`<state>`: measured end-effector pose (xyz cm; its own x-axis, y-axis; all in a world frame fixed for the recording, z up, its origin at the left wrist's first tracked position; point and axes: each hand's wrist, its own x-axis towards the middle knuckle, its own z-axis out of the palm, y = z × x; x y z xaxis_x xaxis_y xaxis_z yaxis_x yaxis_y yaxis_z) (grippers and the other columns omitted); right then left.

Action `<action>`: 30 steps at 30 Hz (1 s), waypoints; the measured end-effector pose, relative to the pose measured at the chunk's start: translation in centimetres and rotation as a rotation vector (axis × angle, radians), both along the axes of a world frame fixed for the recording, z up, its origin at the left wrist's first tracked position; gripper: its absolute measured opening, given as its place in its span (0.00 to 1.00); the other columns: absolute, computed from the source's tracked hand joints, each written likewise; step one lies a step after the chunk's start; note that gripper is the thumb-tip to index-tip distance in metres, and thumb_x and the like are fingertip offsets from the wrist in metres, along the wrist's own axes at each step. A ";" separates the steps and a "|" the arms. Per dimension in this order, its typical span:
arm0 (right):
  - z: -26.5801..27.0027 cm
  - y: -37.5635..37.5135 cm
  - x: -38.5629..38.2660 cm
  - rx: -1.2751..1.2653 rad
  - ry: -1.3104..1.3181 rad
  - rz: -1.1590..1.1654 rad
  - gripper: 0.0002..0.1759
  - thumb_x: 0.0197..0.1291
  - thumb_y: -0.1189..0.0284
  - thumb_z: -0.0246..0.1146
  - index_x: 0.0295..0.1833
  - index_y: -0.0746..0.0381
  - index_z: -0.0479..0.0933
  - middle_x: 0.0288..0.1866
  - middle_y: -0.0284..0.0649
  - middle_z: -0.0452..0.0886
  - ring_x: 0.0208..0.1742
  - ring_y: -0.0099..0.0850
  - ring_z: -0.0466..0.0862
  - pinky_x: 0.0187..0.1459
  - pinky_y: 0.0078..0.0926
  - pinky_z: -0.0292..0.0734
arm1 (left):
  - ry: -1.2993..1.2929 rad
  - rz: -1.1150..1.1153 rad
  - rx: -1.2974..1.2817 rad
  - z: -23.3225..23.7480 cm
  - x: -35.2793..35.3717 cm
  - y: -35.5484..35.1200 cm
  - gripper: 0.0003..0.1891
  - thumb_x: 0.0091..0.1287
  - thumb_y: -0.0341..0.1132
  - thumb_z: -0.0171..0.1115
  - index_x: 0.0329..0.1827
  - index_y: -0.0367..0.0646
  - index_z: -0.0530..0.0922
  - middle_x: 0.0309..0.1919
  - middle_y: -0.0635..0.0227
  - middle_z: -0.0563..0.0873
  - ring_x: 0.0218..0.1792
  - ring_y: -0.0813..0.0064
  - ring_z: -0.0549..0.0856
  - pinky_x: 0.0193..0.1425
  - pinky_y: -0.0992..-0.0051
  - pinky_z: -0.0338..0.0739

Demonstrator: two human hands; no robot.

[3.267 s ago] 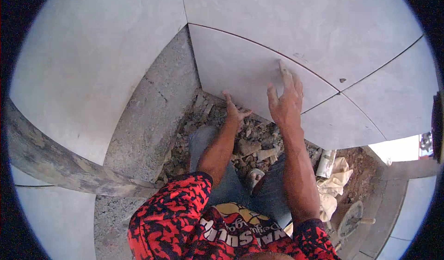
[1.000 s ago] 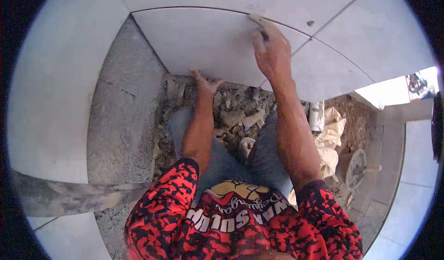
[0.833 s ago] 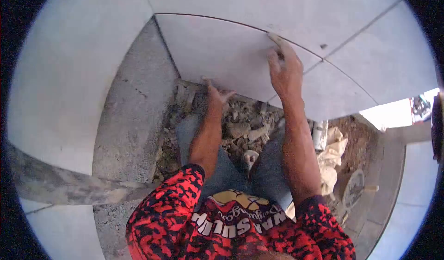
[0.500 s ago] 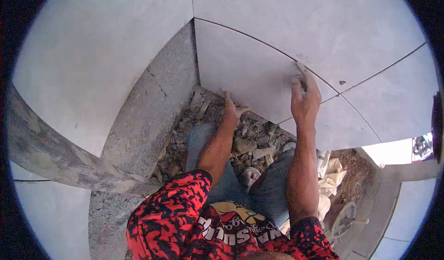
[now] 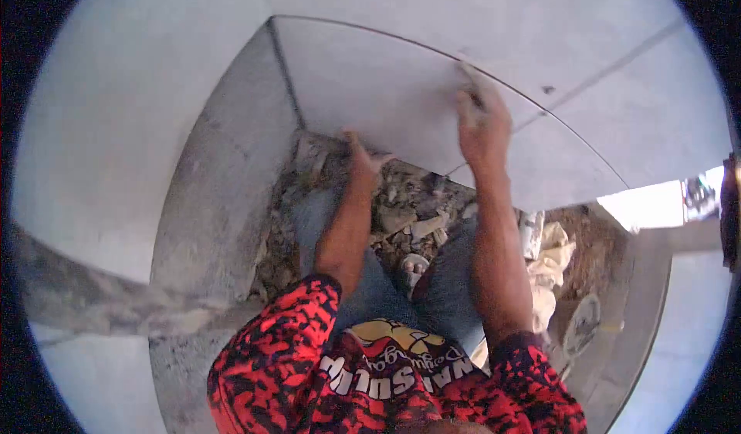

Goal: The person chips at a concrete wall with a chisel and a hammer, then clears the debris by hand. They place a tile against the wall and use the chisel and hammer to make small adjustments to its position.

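Note:
A large pale wall tile (image 5: 363, 79) sits below a thin dark joint line, its surface smooth and whitish. My left hand (image 5: 361, 160) is at its lower edge, fingers up against the tile and thumb spread to the right. Higher up, my right hand (image 5: 485, 121) has its fingertips on the tile close to the upper joint, thumb and index finger apart. Neither hand is closed around anything. Some of the fingers are hidden or blurred.
Broken rubble (image 5: 397, 218) covers the ground below the tile. A bare grey cement strip (image 5: 220, 156) runs along the left wall. Pale sacks (image 5: 552, 252) and a round pan-like thing (image 5: 583, 322) lie at the right. Bright light enters through an opening (image 5: 641, 206).
The view has shifted, so the wall and tile appear higher and farther left, with some blur. Both hands keep their places on the tile.

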<state>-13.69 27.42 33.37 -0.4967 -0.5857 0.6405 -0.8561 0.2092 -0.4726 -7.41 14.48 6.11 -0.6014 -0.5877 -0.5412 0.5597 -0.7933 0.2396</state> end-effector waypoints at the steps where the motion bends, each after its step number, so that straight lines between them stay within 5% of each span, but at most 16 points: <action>1: -0.5 -0.1 -0.2 -0.022 0.021 -0.001 0.18 0.51 0.73 0.56 0.51 0.57 0.73 0.44 0.48 0.76 0.45 0.44 0.75 0.48 0.37 0.69 | 0.032 -0.017 0.008 -0.2 0.3 -0.2 0.45 0.53 0.68 0.46 0.68 0.54 0.42 0.67 0.61 0.43 0.66 0.50 0.45 0.58 0.36 0.50; 6: 0.0 0.2 0.5 0.093 0.007 -0.077 0.20 0.49 0.77 0.55 0.51 0.56 0.72 0.43 0.46 0.76 0.43 0.42 0.76 0.45 0.34 0.71 | 0.057 -0.115 -0.182 -1.7 -0.3 -0.8 0.45 0.53 0.68 0.46 0.68 0.54 0.43 0.67 0.61 0.44 0.66 0.51 0.47 0.58 0.36 0.51; 8: -1.7 -0.2 0.4 0.073 0.118 -0.083 0.20 0.48 0.76 0.56 0.51 0.56 0.72 0.44 0.45 0.76 0.44 0.42 0.76 0.46 0.36 0.70 | 0.056 -0.055 -0.018 -1.4 -0.4 -0.8 0.44 0.54 0.68 0.45 0.68 0.55 0.43 0.67 0.61 0.45 0.66 0.53 0.49 0.57 0.36 0.51; 11: -3.1 -0.6 2.9 0.100 0.239 0.113 0.22 0.46 0.73 0.57 0.52 0.54 0.71 0.42 0.42 0.75 0.45 0.41 0.75 0.48 0.40 0.68 | 0.163 -0.093 0.254 -3.6 -0.8 -2.4 0.44 0.54 0.69 0.44 0.68 0.56 0.43 0.67 0.61 0.44 0.66 0.54 0.47 0.56 0.35 0.51; 13: -2.4 -0.5 6.5 0.292 0.084 0.254 0.20 0.46 0.69 0.57 0.49 0.52 0.73 0.37 0.40 0.74 0.43 0.40 0.75 0.48 0.41 0.69 | 0.101 -0.095 0.127 -2.8 0.1 -1.5 0.44 0.54 0.69 0.44 0.68 0.56 0.43 0.67 0.61 0.44 0.66 0.54 0.47 0.56 0.35 0.51; 18: -3.1 -0.5 10.9 0.380 0.195 0.442 0.13 0.49 0.65 0.53 0.41 0.51 0.75 0.33 0.38 0.73 0.41 0.40 0.76 0.45 0.42 0.71 | 0.043 -0.096 0.008 -0.2 1.9 0.1 0.44 0.53 0.69 0.44 0.68 0.56 0.43 0.67 0.61 0.43 0.66 0.54 0.47 0.56 0.35 0.51; 30: -2.5 -0.8 5.1 0.135 0.010 0.033 0.27 0.48 0.69 0.59 0.57 0.56 0.65 0.44 0.49 0.73 0.50 0.47 0.73 0.48 0.43 0.69 | 0.105 -0.130 -0.150 -0.3 0.6 -1.5 0.44 0.53 0.70 0.43 0.68 0.56 0.43 0.67 0.61 0.43 0.66 0.55 0.47 0.56 0.34 0.52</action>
<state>-8.59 26.59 30.85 -0.4699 -0.6824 0.5599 -0.8681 0.2421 -0.4334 -6.81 13.02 5.86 -0.7258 -0.5711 -0.3836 0.4834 -0.8201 0.3062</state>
